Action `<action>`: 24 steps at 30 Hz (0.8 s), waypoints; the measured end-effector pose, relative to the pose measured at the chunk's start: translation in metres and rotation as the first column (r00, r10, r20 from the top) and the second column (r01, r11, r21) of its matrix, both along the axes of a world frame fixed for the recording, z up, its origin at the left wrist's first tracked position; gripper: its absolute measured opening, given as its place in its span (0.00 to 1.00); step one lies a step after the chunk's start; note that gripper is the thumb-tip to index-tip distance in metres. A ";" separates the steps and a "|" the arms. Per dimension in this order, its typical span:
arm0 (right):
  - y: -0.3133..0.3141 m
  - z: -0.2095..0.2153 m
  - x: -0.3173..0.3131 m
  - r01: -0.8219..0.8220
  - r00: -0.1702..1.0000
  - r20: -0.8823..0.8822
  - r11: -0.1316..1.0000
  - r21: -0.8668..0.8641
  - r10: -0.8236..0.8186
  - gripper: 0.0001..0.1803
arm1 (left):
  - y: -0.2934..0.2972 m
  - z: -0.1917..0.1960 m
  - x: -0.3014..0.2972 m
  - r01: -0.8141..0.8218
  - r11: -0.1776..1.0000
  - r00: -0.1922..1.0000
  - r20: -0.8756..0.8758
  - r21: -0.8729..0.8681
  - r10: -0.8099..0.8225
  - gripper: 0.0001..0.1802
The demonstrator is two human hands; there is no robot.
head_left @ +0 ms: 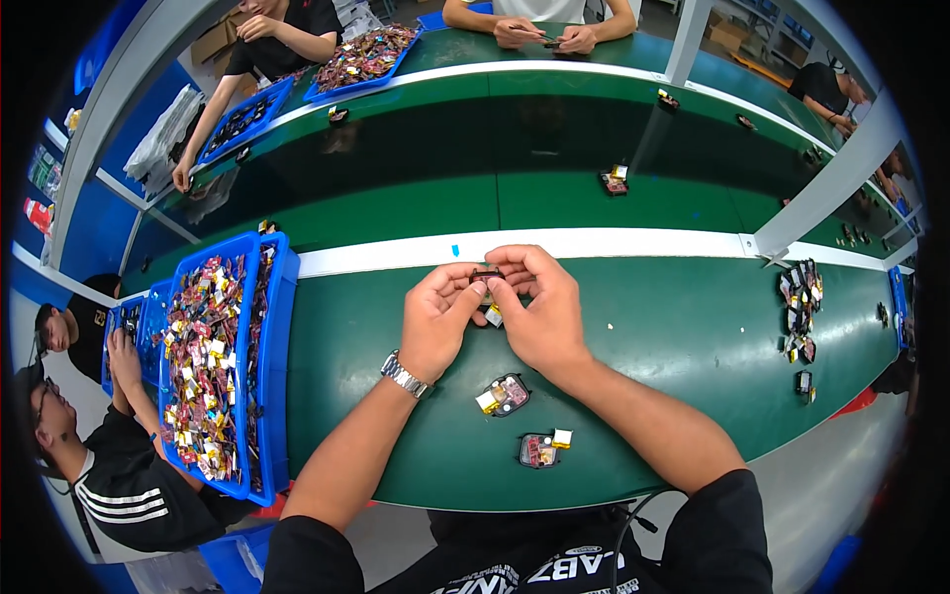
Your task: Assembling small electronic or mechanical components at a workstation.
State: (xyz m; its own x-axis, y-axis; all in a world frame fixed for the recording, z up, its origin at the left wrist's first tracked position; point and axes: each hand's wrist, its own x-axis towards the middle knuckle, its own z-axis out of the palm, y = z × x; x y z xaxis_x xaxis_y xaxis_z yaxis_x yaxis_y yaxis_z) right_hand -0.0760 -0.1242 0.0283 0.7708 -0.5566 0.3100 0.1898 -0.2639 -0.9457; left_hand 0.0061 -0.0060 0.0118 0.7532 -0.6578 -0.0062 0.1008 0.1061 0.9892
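Two bare hands, the left hand (435, 312) and right hand (544, 312), hold one black-framed piece (487, 275) over one green table (663, 366), with one metal watch (404, 376) at the wrist. Two open housings (510, 394) lie toward the table's near edge. Two overlapping blue trays (280, 376) line its left edge, their heaped parts (203, 356) too many to count. Toward the right edge sit one cluster of housings (800, 302), too tangled to number, two single housings (805, 384) and one narrow blue tray (899, 307). One blue mark (456, 250) dots the white rail (594, 241) along the far edge. Beyond it: at least four scattered housings (614, 181), at least two filled blue trays (396, 69). At least five other people (119, 485) are partly visible.
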 end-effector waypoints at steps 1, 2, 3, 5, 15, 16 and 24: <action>0.000 0.000 0.000 0.004 1.000 0.000 1.000 -0.001 -0.004 0.12 | -0.001 0.000 -0.001 -0.009 1.000 1.000 0.005 0.001 0.009 0.12; -0.002 0.000 -0.001 0.002 1.000 0.001 1.000 0.016 -0.002 0.12 | -0.002 -0.001 0.000 -0.002 1.000 1.000 0.004 -0.001 0.002 0.12; -0.003 -0.001 -0.001 -0.001 1.000 0.003 1.000 0.032 0.001 0.11 | -0.002 -0.003 0.000 -0.003 1.000 1.000 0.006 0.005 0.003 0.14; -0.008 -0.004 0.003 -0.013 1.000 0.006 0.999 0.048 0.012 0.11 | -0.002 -0.004 0.001 0.009 1.000 1.000 0.005 0.004 -0.009 0.15; -0.263 -0.020 -0.028 0.595 0.730 -0.189 0.747 -0.296 -0.656 0.09 | -0.005 0.001 0.001 0.053 0.997 0.998 -0.013 -0.055 -0.054 0.14; -0.273 -0.025 -0.033 0.538 0.715 -0.213 0.720 -0.439 -0.665 0.10 | -0.004 0.001 0.002 0.056 0.996 0.998 -0.013 -0.068 -0.057 0.14; -0.194 -0.006 0.012 0.268 0.674 -0.267 0.565 -0.780 -0.689 0.33 | 0.003 0.002 0.005 0.062 0.997 0.998 -0.016 -0.056 -0.063 0.12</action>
State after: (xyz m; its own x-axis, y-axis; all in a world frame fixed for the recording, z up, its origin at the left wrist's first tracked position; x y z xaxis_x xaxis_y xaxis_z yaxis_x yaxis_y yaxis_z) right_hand -0.0642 -0.3181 0.0224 0.5837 -0.7043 0.4042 -0.5933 -0.7097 -0.3798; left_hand 0.0114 -0.0028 0.0134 0.7110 -0.7029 0.0189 0.1264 0.1542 0.9799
